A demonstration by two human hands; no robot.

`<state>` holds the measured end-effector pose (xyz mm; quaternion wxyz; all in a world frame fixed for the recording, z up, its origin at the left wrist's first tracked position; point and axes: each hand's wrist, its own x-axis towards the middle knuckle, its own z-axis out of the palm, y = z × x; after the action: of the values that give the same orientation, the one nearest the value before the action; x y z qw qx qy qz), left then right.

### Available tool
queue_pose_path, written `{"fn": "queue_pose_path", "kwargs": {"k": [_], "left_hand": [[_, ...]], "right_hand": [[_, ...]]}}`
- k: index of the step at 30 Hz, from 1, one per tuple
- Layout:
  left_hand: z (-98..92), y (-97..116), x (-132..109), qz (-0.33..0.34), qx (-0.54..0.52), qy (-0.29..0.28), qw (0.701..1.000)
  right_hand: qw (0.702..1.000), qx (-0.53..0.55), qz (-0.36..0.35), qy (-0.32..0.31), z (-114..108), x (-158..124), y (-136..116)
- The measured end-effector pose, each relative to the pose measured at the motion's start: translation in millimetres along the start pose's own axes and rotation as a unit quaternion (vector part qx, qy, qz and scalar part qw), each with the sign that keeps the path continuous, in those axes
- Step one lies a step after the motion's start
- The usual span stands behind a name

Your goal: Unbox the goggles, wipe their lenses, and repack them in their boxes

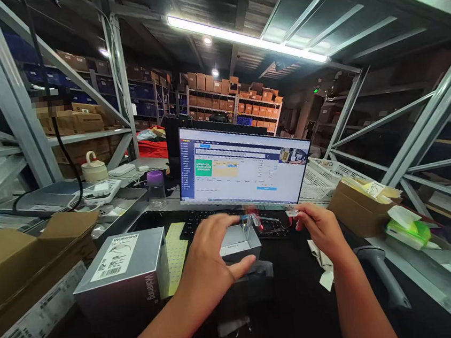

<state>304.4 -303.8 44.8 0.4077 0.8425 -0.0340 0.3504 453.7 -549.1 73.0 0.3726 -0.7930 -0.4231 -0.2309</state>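
My left hand (212, 251) is raised over the desk, thumb and fingers spread wide in a C shape with nothing seen between them. Just behind it, an open silver-grey box (239, 240) shows its pale inside. My right hand (316, 226) pinches a small white label-like piece (292, 213) between thumb and fingertips in front of the monitor. A shiny, clear item (251, 220), blurred, shows above the open box; whether it joins the piece in my right hand I cannot tell. To the left stands a closed silver Wakening box (121, 271) with a white label on top.
An open cardboard carton (30, 265) stands at far left. Behind the hands are a monitor (241, 167) and a black keyboard (198, 220). A barcode scanner (384, 276), a brown carton (358, 206) and a green tissue pack (409, 227) lie right. Metal shelf posts frame both sides.
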Motion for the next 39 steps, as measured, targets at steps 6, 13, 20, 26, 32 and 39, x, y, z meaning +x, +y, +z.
{"fn": "queue_pose_path", "kwargs": {"k": [6, 13, 20, 26, 32, 39], "left_hand": [[5.7, -7.5, 6.9, 0.049, 0.008, -0.029, 0.998], [-0.4, 3.0, 10.2, -0.08, -0.076, -0.135, 0.985], [2.3, -2.6, 11.0, -0.076, -0.067, -0.131, 0.986], [7.0, -9.5, 12.2, -0.075, -0.056, -0.113, 0.989], [15.9, -23.8, 13.3, -0.065, -0.022, -0.09, 0.994], [10.3, -35.5, 15.1, -0.077, 0.08, -0.093, 0.989]], "right_hand": [[0.996, 0.06, -0.038, -0.05, 4.1, -4.8, -19.9], [0.993, 0.08, -0.028, -0.087, 2.6, -11.7, -29.9], [0.995, 0.012, 0.084, 0.054, -28.0, -14.9, -5.4], [0.904, -0.212, 0.352, -0.116, -36.5, -57.9, 70.1], [0.859, -0.202, 0.449, -0.142, -14.9, -127.0, 116.9], [0.842, -0.186, 0.498, -0.087, -8.7, -140.7, 141.9]]}}
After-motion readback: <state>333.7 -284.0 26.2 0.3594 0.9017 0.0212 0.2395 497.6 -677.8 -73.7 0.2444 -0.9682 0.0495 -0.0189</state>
